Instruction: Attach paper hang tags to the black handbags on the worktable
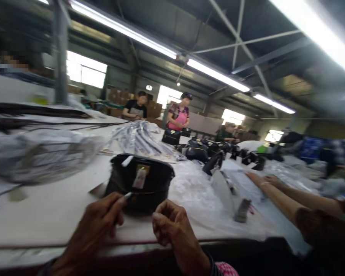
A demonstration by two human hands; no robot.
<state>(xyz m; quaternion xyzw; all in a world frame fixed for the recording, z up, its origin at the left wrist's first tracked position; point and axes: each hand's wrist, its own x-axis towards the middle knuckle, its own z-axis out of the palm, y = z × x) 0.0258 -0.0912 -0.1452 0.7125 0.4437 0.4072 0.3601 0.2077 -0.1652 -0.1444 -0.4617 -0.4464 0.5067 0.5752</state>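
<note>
Facing the camera wearer in the head view, a black handbag (pixel 156 184) stands upright on the white table (pixel 40 222), with a white tag (pixel 127 161) at its top edge and a clear film patch (pixel 139 179) hanging below the gold clasp (pixel 144 168). The left hand (pixel 102 216), just before the bag's lower front, seems to pinch a small white strip (pixel 128 195) between thumb and forefinger. The right hand (pixel 172 224) is curled in, thumb against the bent fingers; blur hides whether it grips anything thin. Crumpled clear plastic (pixel 195 191) lies just right of the bag. My reading is that small handwork at the bag's front is in hand; the next move would call for steadying the bag and placing or clearing the strip precisely.
</note>
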